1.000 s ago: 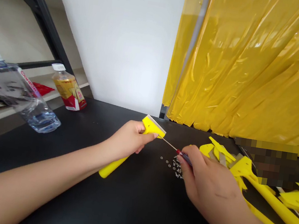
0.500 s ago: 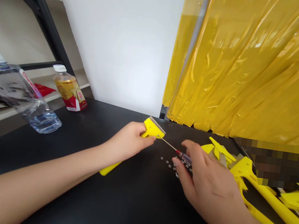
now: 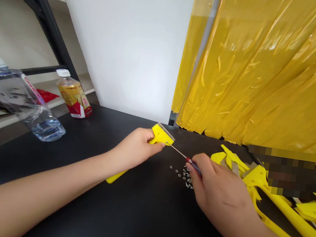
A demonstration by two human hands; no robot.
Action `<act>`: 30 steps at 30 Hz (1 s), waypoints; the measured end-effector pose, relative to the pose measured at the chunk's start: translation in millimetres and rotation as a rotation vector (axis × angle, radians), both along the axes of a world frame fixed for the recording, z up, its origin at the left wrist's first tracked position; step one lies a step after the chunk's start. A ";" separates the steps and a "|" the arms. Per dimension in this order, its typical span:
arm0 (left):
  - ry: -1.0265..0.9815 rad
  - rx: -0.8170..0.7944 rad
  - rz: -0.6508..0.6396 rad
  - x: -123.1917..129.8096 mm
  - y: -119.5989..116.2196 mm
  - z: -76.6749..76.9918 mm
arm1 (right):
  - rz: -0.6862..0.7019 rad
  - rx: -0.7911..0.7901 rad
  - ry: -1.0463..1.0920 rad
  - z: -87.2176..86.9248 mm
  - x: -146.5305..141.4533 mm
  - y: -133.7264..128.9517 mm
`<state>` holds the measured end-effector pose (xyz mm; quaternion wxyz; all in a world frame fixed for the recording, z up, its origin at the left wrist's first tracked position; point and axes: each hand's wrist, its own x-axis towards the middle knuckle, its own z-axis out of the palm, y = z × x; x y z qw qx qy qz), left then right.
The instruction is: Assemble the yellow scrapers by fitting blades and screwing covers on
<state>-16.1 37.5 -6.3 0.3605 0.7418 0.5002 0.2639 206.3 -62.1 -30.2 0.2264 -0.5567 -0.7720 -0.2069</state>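
Note:
My left hand (image 3: 138, 147) is closed around a yellow scraper (image 3: 163, 136), just below its wide head. A metal blade edge runs along the top of that head, and the handle's end pokes out under my wrist. In my right hand (image 3: 216, 186) a screwdriver (image 3: 191, 163) is gripped between thumb and fingers. Its thin shaft points up and left, and the tip meets the scraper head near a small screw. Small screws and nuts (image 3: 187, 177) lie on the black table, partly hidden by my right hand.
More yellow scrapers (image 3: 257, 177) are piled at the right. A clear water bottle (image 3: 44, 125) and a bottle with a red and yellow label (image 3: 75, 96) stand at the left. Behind the table (image 3: 131, 217) are a white panel (image 3: 127, 42) and yellow plastic sheeting (image 3: 266, 71).
My right fingers, spread wider around the screwdriver before, have closed tighter on its handle. The scraper and my left hand have hardly moved.

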 end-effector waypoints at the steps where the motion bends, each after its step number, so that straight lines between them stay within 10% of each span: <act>1: 0.004 0.002 0.005 0.0 -0.2 0.1 | 0.000 0.001 -0.001 0.0 -0.1 0.1; 30: 0.078 0.056 0.028 -0.9 1.1 2.8 | 0.013 -0.070 0.061 -6.1 -1.7 0.4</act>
